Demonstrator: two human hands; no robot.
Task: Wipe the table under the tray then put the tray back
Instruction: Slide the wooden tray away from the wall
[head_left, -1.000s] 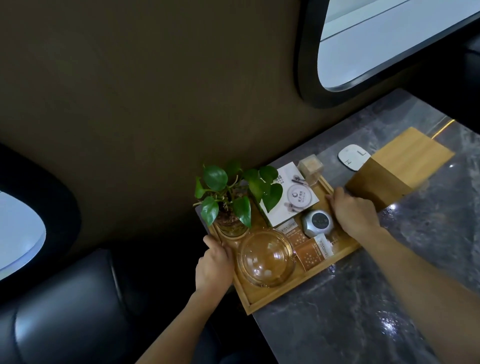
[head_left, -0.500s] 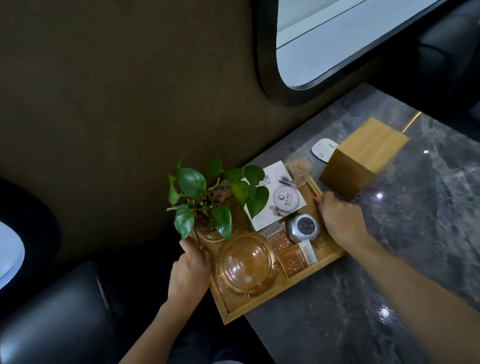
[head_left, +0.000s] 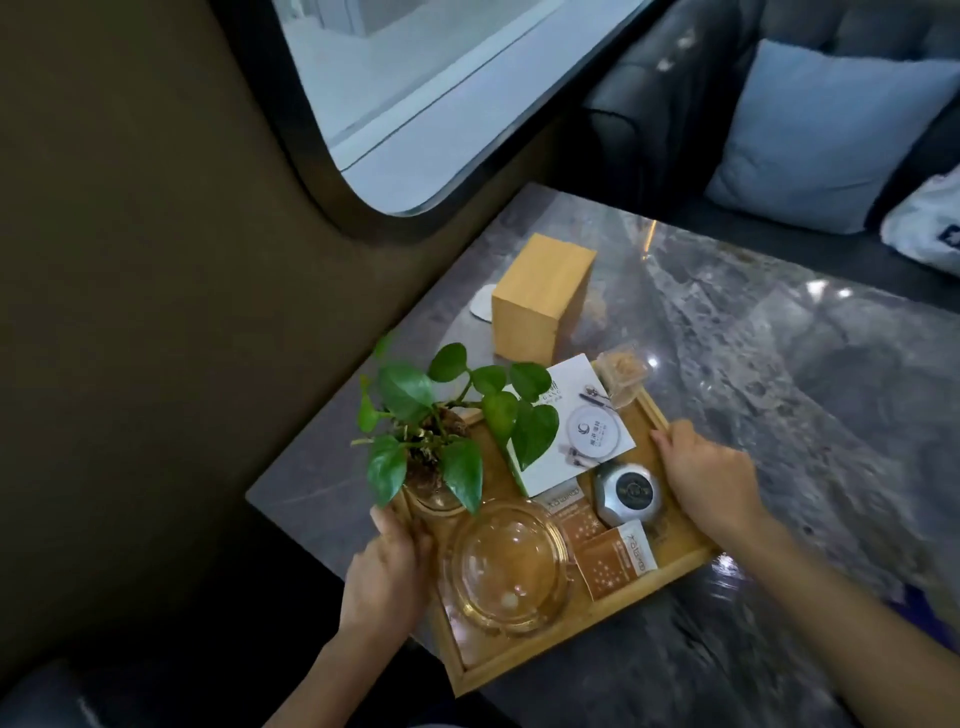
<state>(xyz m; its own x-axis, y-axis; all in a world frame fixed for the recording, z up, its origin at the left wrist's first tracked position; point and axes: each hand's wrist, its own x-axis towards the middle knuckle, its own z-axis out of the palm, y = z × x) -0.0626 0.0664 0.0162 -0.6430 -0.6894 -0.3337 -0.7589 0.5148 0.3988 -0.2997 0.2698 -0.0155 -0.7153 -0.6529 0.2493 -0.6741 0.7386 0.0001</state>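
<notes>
We see the tray (head_left: 683, 560) over the near left part of the grey table (head_left: 779, 364), its near corner jutting past the table's edge. Our left hand (head_left: 384, 577) is closed around the tray's left rim, and our right hand (head_left: 711, 478) clasps the right rim, fingers curled over the wood.

On the tray stand a leafy plant (head_left: 441, 415) in a glass pot, a glass bowl (head_left: 506, 566), a white card (head_left: 576, 431), a round silver gadget (head_left: 628, 491), two brown packets (head_left: 615, 561) and a small clear box (head_left: 621, 374). Just beyond the tray a wooden box (head_left: 540, 296) stands upright, with a small white object (head_left: 483, 304) partly hidden behind it. A blue cushion (head_left: 826, 135) lies on the seat beyond the table.

Compared with a second ago, the tray has come away from the wall, leaving bare tabletop beside it, and the wooden box now stands behind the tray, not to its right.
</notes>
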